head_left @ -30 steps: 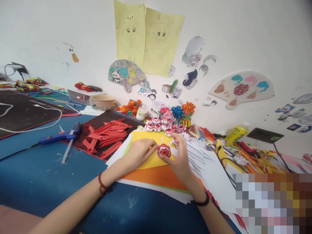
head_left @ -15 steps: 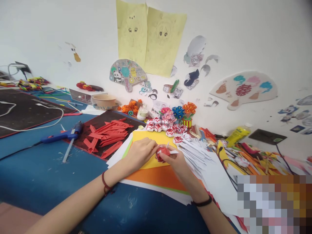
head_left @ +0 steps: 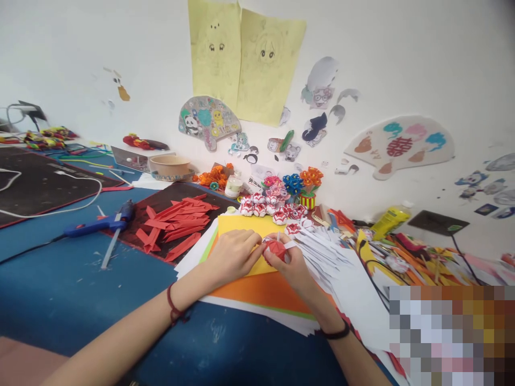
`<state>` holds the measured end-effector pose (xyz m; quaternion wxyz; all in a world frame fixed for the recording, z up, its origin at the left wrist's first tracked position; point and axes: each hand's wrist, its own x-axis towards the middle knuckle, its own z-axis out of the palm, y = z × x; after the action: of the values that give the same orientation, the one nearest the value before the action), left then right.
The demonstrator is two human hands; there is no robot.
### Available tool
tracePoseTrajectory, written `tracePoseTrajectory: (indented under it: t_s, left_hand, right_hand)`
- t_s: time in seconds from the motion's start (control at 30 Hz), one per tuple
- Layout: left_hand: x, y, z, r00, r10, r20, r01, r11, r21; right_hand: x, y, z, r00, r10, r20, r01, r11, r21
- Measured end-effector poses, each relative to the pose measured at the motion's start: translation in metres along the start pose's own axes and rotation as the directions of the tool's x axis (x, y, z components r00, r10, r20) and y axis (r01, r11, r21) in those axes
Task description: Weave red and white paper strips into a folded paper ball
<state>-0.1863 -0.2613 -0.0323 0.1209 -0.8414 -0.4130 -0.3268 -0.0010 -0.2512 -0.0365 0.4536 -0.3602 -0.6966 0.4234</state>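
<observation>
A: Both hands meet on one small red-and-white paper flower [head_left: 277,250]. The right hand [head_left: 293,266] cups it from below and behind, fingers curled round it. The left hand [head_left: 235,254] comes in from the other side, thumb and forefinger pinching at its near edge. It sits just above the yellow sheet [head_left: 245,228] on top of the paper stack.

B: So which step is this?

A: I judge it to be shaping or tucking a white strip into the folded piece. A thin white strip pokes out past the right fingers. The next move would call for a steady hold from the right hand while the left fingertips press or fold finely, since the piece is small and light.

B: Anything finished nearby?

A: Beyond the grip, toward the wall, a row of finished paper flowers [head_left: 270,209] lies in the same red and white. To the left of the grip, red paper strips [head_left: 177,221] lie on a dark mat, and farther left is a blue glue gun [head_left: 98,225].

B: What can't you make out?

A: Most of the flower is hidden by the fingers, so its folds and where the left fingertips touch are unclear. The lower right corner is blurred out, and the clutter beside it is too tangled to name.
</observation>
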Motion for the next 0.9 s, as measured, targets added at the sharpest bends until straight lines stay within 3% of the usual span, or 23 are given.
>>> tracePoseTrajectory:
  t_s: [0.1, 0.3, 0.57, 0.8, 0.9]
  left_hand:
    - [0.0, -0.001, 0.0, 1.0, 0.009, -0.009, -0.009, 1.0, 0.027]
    - [-0.001, 0.001, 0.004, 0.984, 0.156, -0.088, -0.146, 0.984, 0.106]
    - [-0.003, 0.014, -0.003, 0.921, 0.367, -0.133, -0.329, 0.913, 0.24]
    - [-0.007, 0.018, 0.002, 0.934, 0.321, -0.159, -0.296, 0.941, 0.164]
    - [-0.003, 0.017, -0.004, 0.959, 0.257, -0.12, -0.26, 0.966, -0.003]
  right_hand:
    - [-0.001, 0.0, -0.002, 1.0, 0.002, 0.01, -0.002, 0.999, -0.042]
    - [-0.003, 0.001, 0.0, 0.991, -0.062, -0.115, 0.042, 0.985, -0.168]
    - [-0.003, 0.003, 0.003, 0.986, -0.111, -0.126, 0.1, 0.991, -0.094]
    - [-0.004, 0.002, 0.0, 0.994, -0.068, -0.082, 0.065, 0.997, -0.028]
    - [-0.001, 0.006, -0.005, 0.999, 0.017, -0.044, -0.012, 0.995, 0.099]
